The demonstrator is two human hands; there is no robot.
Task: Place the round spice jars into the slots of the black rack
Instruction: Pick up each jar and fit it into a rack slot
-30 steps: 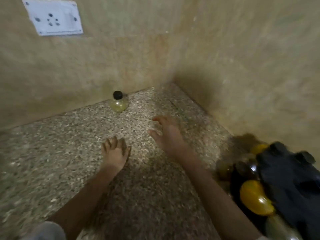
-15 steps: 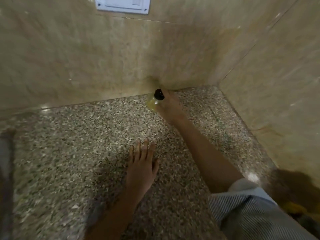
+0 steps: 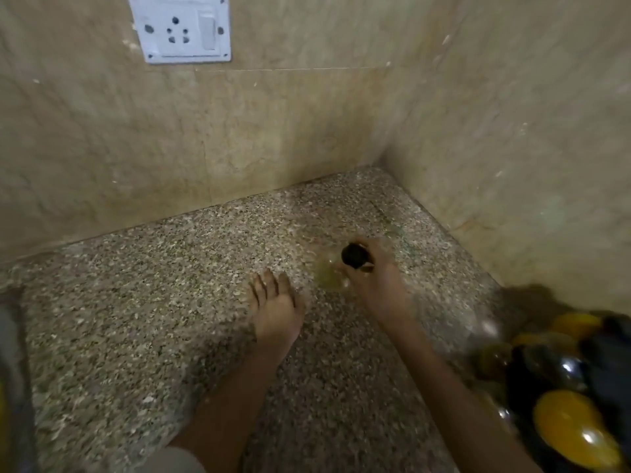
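1. Yellowish and round, the spice jar (image 3: 329, 278) with its black cap (image 3: 353, 256) is in the right hand (image 3: 379, 281), whose fingers (image 3: 375, 249) are curled round the neck just under the cap. The blur hides whether the base touches the worktop (image 3: 136, 319) or is lifted off it.
2. I judge this grip is chosen because the narrow neck gives a sure hold, and the round belly hangs free for lowering into a slot.
3. Just to the left of those fingers the left hand (image 3: 276, 308) lies flat on the stone, its own fingers straight and holding nothing. It seems to prop the body during the reach.
4. Well to the right of the gripping fingers and nearer the person stands the black rack (image 3: 611, 356), with other yellow jars (image 3: 573, 428) already in it. A free slot I cannot make out.
5. Speckled granite makes the surface, in a corner of beige marbled walls (image 3: 273, 131). A white socket plate (image 3: 181, 27) sits on the wall, high above the left fingers.
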